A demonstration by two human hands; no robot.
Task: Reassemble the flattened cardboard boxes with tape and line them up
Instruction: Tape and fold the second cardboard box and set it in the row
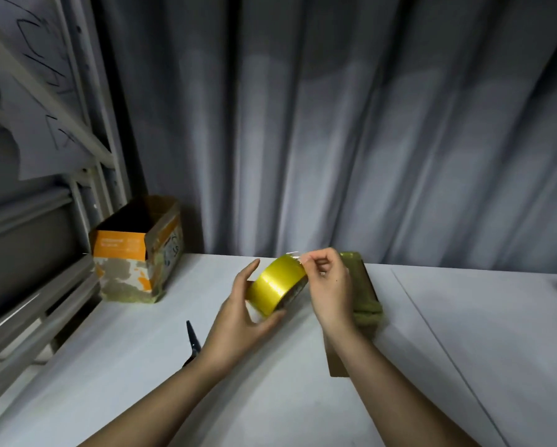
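My left hand (pixel 238 312) grips a yellow roll of tape (pixel 275 285) above the white table, thumb under it and fingers behind. My right hand (pixel 330 285) pinches the loose clear end of the tape at the top of the roll. Under and behind my right hand lies a flattened cardboard box (pixel 366 304) covered in old greenish tape, partly hidden by my wrist. An assembled open-topped box (pixel 135 253), orange and brown with patchy tape, stands upright at the table's back left corner.
Dark scissors (pixel 193 343) lie on the white table (pixel 464 333) just left of my left wrist. A grey curtain hangs behind the table. A metal rack (pixel 45 221) with paper sheets stands on the left. A seam runs diagonally across the table at the right.
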